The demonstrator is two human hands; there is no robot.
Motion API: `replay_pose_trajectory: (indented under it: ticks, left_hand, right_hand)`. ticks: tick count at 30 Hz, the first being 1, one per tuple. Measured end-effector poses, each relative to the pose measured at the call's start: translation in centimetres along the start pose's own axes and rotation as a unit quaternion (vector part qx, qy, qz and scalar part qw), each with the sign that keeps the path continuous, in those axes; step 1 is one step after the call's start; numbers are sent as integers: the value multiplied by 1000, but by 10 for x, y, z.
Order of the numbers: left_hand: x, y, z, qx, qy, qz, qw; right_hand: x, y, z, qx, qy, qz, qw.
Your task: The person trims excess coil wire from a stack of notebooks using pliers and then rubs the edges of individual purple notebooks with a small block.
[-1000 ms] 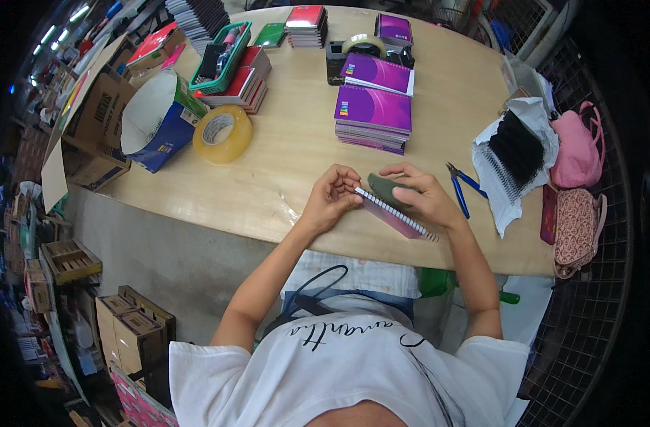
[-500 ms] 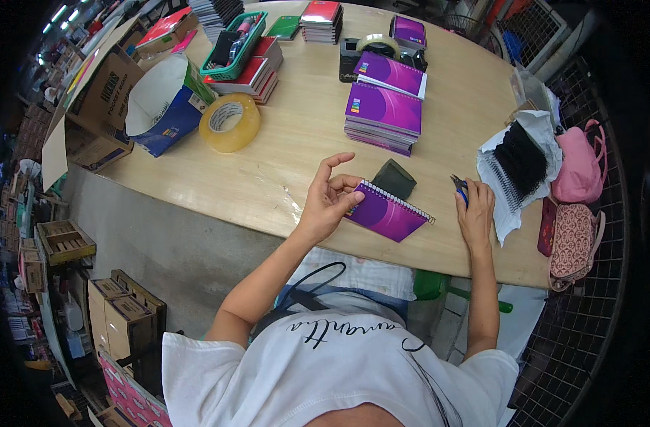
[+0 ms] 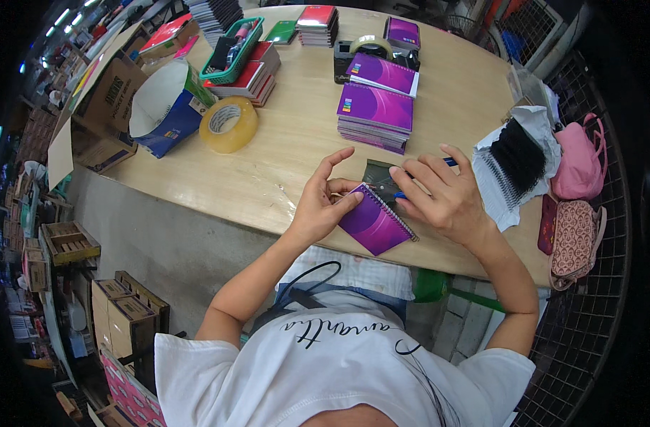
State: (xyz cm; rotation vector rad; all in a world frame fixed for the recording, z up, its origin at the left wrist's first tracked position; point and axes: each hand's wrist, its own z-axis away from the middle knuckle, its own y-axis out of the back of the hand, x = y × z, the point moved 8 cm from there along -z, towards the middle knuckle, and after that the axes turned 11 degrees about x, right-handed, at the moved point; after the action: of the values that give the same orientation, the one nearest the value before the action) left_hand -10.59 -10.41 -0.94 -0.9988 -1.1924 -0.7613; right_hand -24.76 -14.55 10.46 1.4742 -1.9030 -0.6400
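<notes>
My left hand [image 3: 325, 198] grips a small purple spiral notebook [image 3: 377, 222] by its upper left corner, thumb on the cover. Tilted above the table's near edge, the notebook has its wire coil running along the upper right side. In my right hand [image 3: 442, 192] is a pair of blue-handled pliers [image 3: 402, 194], its jaws at the coil's upper end beside my left fingertips. Whether the jaws touch the wire I cannot make out. Behind both hands lies a dark grey-green block-like object [image 3: 379, 173], partly covered by my right fingers.
Beyond my hands rises a stack of purple notebooks [image 3: 375, 110], with a tape dispenser [image 3: 343, 62] behind. At left are a large tape roll [image 3: 248, 127], a blue-white box [image 3: 161, 132] and a green basket [image 3: 234, 71]. Black wire coils [image 3: 518, 158] on paper and pouches [image 3: 575, 231] lie right.
My right hand has lifted the pliers off the table and carried them left to the notebook's coil. The notebook has tilted more steeply and shifted slightly left.
</notes>
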Motion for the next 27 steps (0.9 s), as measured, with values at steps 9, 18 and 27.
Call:
replay_pose_trajectory:
  ticks: [9,18,27]
  left_hand:
    - [0,-1,1,-4,17,-25,1000]
    - [0,19,16,105,-120,-97,982]
    - [-2,225,64,473,-151,-400,770]
  right_hand:
    - [-15,1,-8,14,103,66,992]
    - [25,-33,35,-104,-359,-261,890]
    - [67,-46,181,-32,-434,19,900]
